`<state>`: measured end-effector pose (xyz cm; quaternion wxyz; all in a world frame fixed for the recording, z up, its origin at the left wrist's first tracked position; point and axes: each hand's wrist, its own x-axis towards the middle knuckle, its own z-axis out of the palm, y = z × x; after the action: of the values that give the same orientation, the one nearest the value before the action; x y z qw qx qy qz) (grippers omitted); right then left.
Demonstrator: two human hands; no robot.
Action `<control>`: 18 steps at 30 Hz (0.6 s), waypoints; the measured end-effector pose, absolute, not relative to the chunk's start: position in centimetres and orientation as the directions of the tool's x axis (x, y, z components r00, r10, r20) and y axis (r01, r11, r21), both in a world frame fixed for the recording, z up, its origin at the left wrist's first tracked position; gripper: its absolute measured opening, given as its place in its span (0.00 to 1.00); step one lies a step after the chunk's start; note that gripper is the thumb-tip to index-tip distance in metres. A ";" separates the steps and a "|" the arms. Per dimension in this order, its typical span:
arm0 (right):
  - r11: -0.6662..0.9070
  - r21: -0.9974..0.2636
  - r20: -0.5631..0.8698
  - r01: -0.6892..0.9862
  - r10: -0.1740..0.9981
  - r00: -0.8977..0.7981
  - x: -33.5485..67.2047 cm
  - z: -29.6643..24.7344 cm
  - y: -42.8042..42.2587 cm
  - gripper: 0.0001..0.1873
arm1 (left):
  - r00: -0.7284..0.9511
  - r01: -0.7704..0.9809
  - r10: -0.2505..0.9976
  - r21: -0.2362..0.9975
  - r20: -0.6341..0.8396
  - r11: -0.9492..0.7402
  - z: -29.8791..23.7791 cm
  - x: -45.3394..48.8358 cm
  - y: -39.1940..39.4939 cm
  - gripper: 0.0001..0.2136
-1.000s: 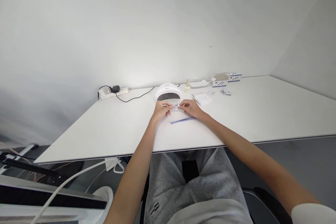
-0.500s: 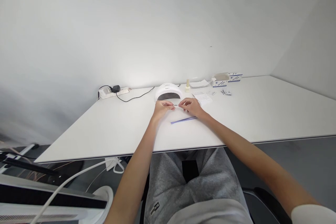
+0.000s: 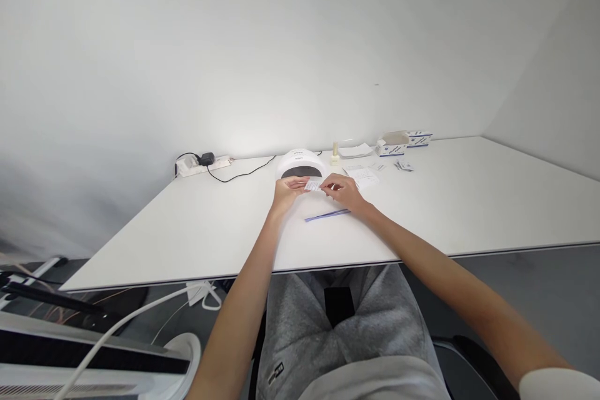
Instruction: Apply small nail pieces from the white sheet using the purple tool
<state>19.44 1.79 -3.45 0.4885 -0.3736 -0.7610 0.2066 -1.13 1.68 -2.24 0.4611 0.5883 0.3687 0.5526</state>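
Both hands meet low over the white surface [image 3: 469, 200] in the head view: the left hand [image 3: 285, 194] and the right hand [image 3: 345, 194] each pinch one end of a small white packet [image 3: 313, 185] between thumb and fingertips, just in front of a domed white lamp [image 3: 300, 164]. A thin purple strip [image 3: 327, 215] lies flat on the surface beside the right wrist, nearer the person. A small bottle [image 3: 335, 152] stands just right of the lamp, with paper sheets [image 3: 363, 175] near it and blue-and-white boxes [image 3: 392, 145] farther right. A power strip [image 3: 202, 164] sits by the wall at left.
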 end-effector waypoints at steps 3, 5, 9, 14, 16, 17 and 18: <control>0.570 -0.768 0.532 0.293 0.822 -0.205 19.2 -3.3 1.5 0.15 | 0.110 -0.018 0.946 0.953 0.304 -0.304 -2.2 -1.0 1.6 0.10; 0.515 -0.825 0.475 0.233 0.855 -0.210 19.2 -3.2 1.5 0.18 | 0.107 0.026 0.949 0.953 0.297 -0.301 -2.2 -1.0 1.7 0.10; 0.465 -0.837 0.425 0.289 0.885 -0.192 21.2 -2.4 2.7 0.19 | 0.151 0.122 0.970 0.971 0.188 -0.207 -2.4 -1.3 1.9 0.11; 0.324 -0.770 0.522 0.550 0.815 0.252 30.7 -1.0 5.1 0.14 | 0.215 0.196 0.968 0.966 0.125 -0.169 -2.7 -1.5 2.2 0.10; 0.244 -0.767 0.531 0.593 0.759 0.376 35.7 -1.1 5.5 0.10 | 0.209 0.198 0.970 0.966 0.123 -0.165 -2.6 -1.5 2.2 0.10; 0.198 -0.762 0.540 0.617 0.720 0.436 38.1 -1.4 5.5 0.09 | 0.208 0.195 0.971 0.967 0.121 -0.162 -2.5 -1.4 2.1 0.10; 0.152 -0.754 0.548 0.639 0.682 0.485 40.3 -1.8 5.5 0.08 | 0.210 0.194 0.970 0.968 0.119 -0.161 -2.4 -1.4 2.0 0.10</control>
<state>40.31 5.46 -1.82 0.5646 -0.6508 -0.5073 0.0189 -1.39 2.04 -2.41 0.4547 0.6311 0.4612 0.4269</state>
